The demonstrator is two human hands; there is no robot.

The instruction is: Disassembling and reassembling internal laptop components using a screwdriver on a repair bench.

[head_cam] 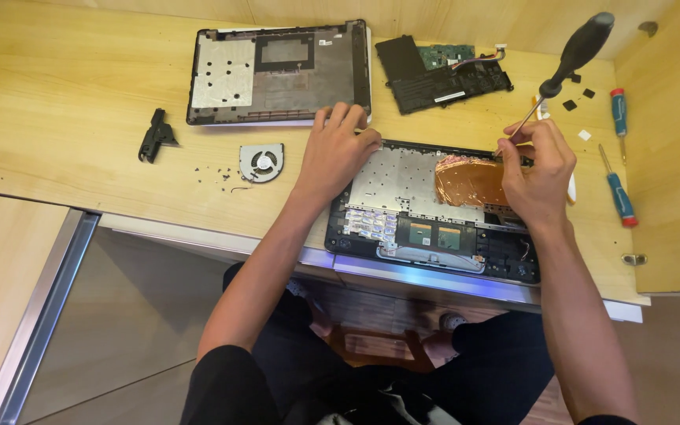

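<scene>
An opened laptop base [403, 228] lies on the wooden desk [64, 118] in front of me, its inner metal plate and a copper-coloured foil patch [466, 181] exposed. My left hand [336, 149] rests flat on the base's far left corner, holding nothing. My right hand [537, 169] grips a black-handled screwdriver [572, 59], whose tip meets the base's far edge beside the foil.
A detached laptop bottom cover [277, 75] lies at the back, with a black battery and green circuit board [442, 71] to its right. A round fan [261, 163], a black hinge piece [155, 135] and small screws lie at left. Two blue-handled screwdrivers [619, 193] lie at right.
</scene>
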